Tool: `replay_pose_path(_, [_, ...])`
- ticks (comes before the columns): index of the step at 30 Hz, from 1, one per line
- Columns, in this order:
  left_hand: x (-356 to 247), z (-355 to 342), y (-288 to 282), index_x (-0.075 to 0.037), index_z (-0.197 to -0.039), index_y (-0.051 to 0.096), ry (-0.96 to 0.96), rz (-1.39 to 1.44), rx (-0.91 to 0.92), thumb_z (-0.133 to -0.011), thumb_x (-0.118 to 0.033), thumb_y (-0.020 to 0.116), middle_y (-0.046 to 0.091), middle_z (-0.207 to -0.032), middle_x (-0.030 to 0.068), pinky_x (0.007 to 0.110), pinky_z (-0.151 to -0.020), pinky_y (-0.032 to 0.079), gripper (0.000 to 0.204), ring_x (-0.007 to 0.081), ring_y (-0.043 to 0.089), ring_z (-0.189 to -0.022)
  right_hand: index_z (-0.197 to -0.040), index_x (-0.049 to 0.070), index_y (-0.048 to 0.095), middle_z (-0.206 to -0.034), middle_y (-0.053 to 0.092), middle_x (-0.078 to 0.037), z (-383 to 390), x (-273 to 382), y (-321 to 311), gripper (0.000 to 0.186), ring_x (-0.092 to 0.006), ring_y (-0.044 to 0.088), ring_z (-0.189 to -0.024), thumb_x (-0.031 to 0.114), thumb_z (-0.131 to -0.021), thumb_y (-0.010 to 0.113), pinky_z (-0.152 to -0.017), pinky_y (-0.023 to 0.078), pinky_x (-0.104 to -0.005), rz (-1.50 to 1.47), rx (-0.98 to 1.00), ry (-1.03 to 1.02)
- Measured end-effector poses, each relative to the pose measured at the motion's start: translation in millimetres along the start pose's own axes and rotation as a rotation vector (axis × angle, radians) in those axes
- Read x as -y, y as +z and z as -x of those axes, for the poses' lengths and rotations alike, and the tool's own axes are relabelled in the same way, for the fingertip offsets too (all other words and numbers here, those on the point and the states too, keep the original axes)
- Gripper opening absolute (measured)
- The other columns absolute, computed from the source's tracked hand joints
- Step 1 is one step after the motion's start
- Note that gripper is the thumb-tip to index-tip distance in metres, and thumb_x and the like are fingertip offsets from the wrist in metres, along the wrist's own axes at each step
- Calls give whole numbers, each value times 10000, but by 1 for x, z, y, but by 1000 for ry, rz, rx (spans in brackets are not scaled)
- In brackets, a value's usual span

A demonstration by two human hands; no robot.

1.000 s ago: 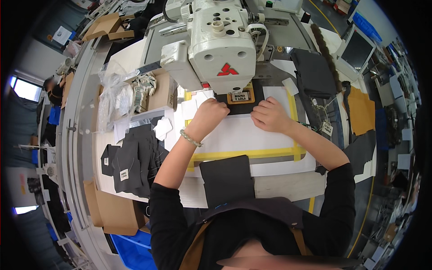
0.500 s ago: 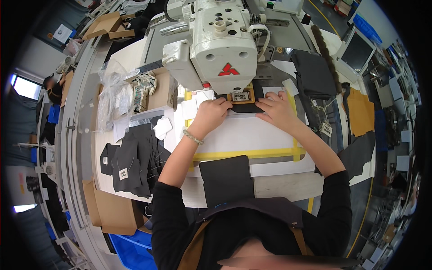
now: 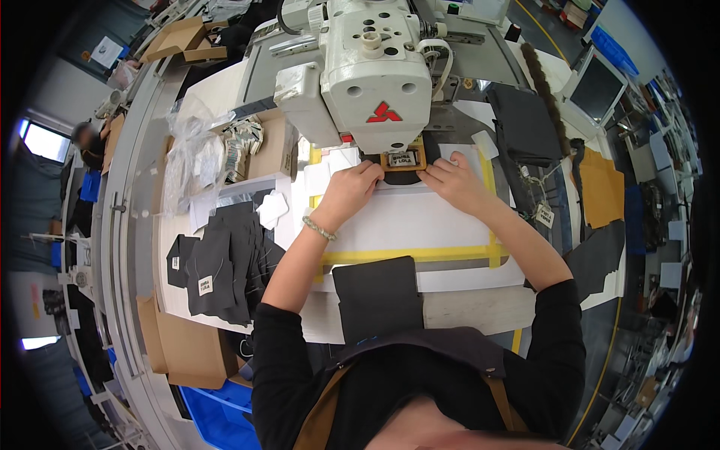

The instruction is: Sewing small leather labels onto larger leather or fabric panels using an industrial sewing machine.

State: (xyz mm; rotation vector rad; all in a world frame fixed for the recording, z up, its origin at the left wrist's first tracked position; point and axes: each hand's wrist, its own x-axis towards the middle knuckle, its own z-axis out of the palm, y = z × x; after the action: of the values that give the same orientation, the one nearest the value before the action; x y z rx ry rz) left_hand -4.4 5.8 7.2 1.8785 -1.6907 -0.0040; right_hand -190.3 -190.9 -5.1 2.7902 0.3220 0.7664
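Note:
Under the head of a white sewing machine (image 3: 376,101) lies a dark fabric piece (image 3: 403,178). A small orange-brown frame (image 3: 421,159) rests on it, with a light printed label (image 3: 403,159) inside its opening. My left hand (image 3: 351,190) is closed at the left edge of the fabric, its fingertips beside the frame. At the right side, my right hand (image 3: 455,184) has its thumb and fingers pressed together on the fabric against the frame's corner, one finger lifted. The fingertips partly hide the fabric's edges.
Stacked dark fabric pieces (image 3: 225,262) with labels lie left, below an open box (image 3: 276,154) of labels and a clear plastic bag (image 3: 187,161). Another dark piece (image 3: 379,300) lies at the near table edge. A monitor (image 3: 596,86) stands right, near mustard fabric (image 3: 600,184).
My right hand has moved left, up to the frame's corner. The fabric between my hands looks bunched or curved at its near edge. My left hand has barely shifted.

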Motion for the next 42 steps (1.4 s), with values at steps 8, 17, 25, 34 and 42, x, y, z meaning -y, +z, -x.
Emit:
replay_pose_path(8, [11,2,7,-80,-916,634,169,-274,-27,-751,-47,619,635,-853,44,342,-698,504,169,216,629,-801,-943,65,691,-842,634,12,0,2,-5,201,-142,582,-885,107,-750,647,-869,377,-340,135,-35,-30])
replay_pose_path(17, [5,4,5,-78,-882,686,196,-405,3,-727,-37,610,622,-832,29,329,-759,453,178,198,594,-836,-875,64,688,-752,604,36,8,16,-7,123,-102,572,-836,83,-755,666,-764,340,-301,138,-98,-9])
replay_pose_path(25, [-7,15,-2,-80,-877,682,208,-313,-18,-732,-9,605,600,-825,30,331,-776,441,179,200,574,-851,-917,49,684,-789,614,29,16,30,-29,173,-107,580,-823,109,-759,648,-721,338,-302,109,-108,-51])
replay_pose_path(34, [-96,61,-31,-68,-914,613,176,-149,74,-760,-17,639,611,-910,27,326,-697,432,164,194,569,-764,-972,71,694,-980,690,-26,64,79,-85,221,-115,624,-917,137,-765,654,-702,322,-321,51,-46,-11])
replay_pose_path(42, [-118,99,10,-47,-1012,610,56,-39,-24,-749,-13,612,656,-1191,117,282,-523,501,265,163,581,-538,-1111,122,653,-1124,638,0,72,54,-97,330,-145,563,-1042,254,-813,702,-827,309,-377,24,118,416])
